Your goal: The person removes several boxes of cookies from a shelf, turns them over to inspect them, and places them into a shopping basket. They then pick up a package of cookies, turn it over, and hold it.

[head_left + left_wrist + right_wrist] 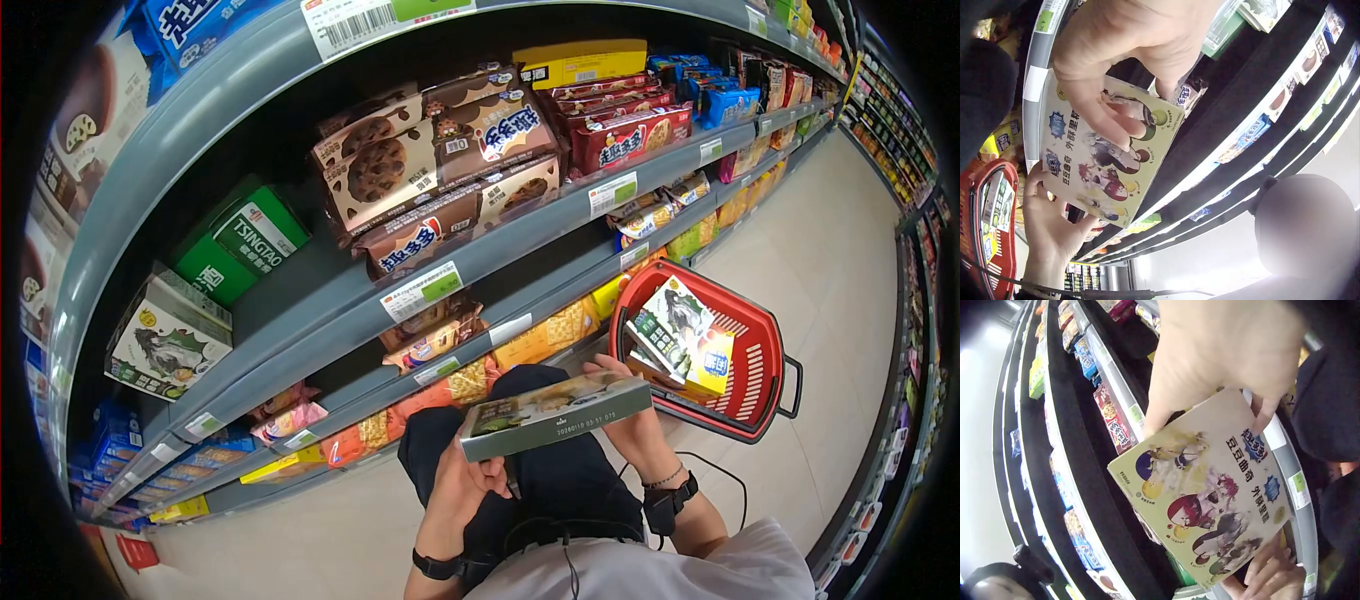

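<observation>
A flat cookie box (555,415) is held over the person's lap, one hand at each end. My left hand (470,485) grips its near left end, with fingers bent over the printed face in the left wrist view. My right hand (635,430) holds the far right end; the right wrist view has its thumb and fingers at opposite edges. Cartoon figures and Chinese lettering cover the pale broad face of the box (1210,487). In the head view its grey-green side, stamped with a date code, faces the person.
A red shopping basket (778,345) stands on the floor at the right, with a white printed box (670,320) and a yellow one inside. Shelves ahead bear brown cookie packs (440,150), a green Tsingtao box (245,245) and another white printed box (170,340).
</observation>
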`<action>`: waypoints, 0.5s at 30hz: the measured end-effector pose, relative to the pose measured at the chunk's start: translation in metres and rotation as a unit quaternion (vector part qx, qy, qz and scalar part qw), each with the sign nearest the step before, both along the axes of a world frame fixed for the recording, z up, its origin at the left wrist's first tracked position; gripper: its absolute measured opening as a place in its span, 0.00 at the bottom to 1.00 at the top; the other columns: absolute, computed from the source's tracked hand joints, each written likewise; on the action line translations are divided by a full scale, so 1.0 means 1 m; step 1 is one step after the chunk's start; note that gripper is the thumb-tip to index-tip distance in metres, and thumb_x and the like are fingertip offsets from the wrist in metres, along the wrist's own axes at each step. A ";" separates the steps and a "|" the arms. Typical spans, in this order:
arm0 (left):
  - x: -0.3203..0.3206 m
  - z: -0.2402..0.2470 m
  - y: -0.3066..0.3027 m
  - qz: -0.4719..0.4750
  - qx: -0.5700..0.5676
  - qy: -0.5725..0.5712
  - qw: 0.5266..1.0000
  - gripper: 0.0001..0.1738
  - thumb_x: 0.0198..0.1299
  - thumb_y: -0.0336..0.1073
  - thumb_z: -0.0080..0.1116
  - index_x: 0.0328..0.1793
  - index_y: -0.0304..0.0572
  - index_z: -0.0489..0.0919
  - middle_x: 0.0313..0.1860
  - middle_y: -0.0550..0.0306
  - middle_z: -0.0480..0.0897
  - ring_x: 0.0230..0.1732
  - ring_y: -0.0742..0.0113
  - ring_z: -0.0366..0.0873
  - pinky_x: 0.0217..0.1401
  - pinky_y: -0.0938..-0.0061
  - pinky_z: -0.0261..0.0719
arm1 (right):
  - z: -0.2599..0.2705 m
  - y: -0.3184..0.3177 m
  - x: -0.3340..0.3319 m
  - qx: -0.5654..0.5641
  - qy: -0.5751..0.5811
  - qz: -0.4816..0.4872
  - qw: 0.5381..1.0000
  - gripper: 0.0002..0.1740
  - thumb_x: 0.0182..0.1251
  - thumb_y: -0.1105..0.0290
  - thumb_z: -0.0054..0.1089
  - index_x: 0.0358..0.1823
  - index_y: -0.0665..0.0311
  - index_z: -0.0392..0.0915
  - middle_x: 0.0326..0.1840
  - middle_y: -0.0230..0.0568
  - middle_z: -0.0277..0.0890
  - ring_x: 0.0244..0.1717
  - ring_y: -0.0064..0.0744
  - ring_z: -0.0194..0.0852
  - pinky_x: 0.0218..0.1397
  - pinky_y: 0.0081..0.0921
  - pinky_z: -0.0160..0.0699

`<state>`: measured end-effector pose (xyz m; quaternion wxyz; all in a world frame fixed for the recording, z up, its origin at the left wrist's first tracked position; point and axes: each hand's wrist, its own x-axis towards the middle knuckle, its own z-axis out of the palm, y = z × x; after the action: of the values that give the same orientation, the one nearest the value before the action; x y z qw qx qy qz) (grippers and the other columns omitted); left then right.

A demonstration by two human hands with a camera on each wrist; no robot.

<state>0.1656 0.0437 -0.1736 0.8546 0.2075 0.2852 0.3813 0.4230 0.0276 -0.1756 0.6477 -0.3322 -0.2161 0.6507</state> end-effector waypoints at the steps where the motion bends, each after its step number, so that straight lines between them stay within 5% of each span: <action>1: -0.001 -0.001 0.000 0.002 -0.005 -0.008 1.000 0.34 0.70 0.60 0.36 0.74 0.49 0.56 0.28 0.56 0.73 0.24 0.63 0.77 0.28 0.66 0.83 | 0.002 0.000 -0.001 0.004 -0.002 0.000 1.000 0.38 0.69 0.39 0.41 0.69 0.62 0.58 0.67 0.41 0.62 0.66 0.36 0.61 0.69 0.37 0.60; 6: 0.005 0.009 -0.001 0.008 -0.022 -0.009 1.000 0.38 0.69 0.62 0.34 0.78 0.51 0.48 0.33 0.53 0.77 0.24 0.64 0.77 0.28 0.67 0.81 | 0.008 -0.002 0.001 0.055 -0.059 0.005 0.997 0.42 0.67 0.37 0.44 0.71 0.62 0.55 0.71 0.42 0.57 0.67 0.37 0.61 0.70 0.36 0.60; 8: 0.008 0.011 -0.001 0.037 -0.019 0.018 0.999 0.42 0.65 0.69 0.32 0.61 0.35 0.71 0.33 0.50 0.81 0.23 0.65 0.75 0.26 0.68 0.80 | 0.013 -0.002 0.002 0.071 -0.071 0.008 0.995 0.44 0.66 0.37 0.46 0.71 0.62 0.54 0.72 0.43 0.56 0.67 0.38 0.61 0.70 0.36 0.60; 10: 0.008 0.008 -0.002 0.037 -0.020 0.018 0.999 0.42 0.66 0.69 0.32 0.61 0.36 0.70 0.35 0.49 0.81 0.23 0.65 0.76 0.26 0.68 0.81 | 0.017 -0.002 0.001 0.061 -0.050 -0.007 0.997 0.43 0.63 0.38 0.53 0.69 0.62 0.57 0.67 0.39 0.58 0.64 0.32 0.63 0.65 0.31 0.66; 15: 0.012 0.011 -0.002 0.050 -0.023 0.012 0.998 0.41 0.66 0.69 0.32 0.63 0.37 0.69 0.37 0.49 0.82 0.24 0.64 0.77 0.26 0.68 0.81 | 0.017 -0.003 0.002 0.061 -0.047 -0.009 0.997 0.43 0.64 0.39 0.53 0.69 0.63 0.58 0.67 0.39 0.58 0.63 0.32 0.64 0.65 0.30 0.67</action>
<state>0.1775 0.0419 -0.1629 0.8354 0.1781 0.3141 0.4144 0.4254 0.0243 -0.1582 0.6615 -0.3240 -0.2831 0.6143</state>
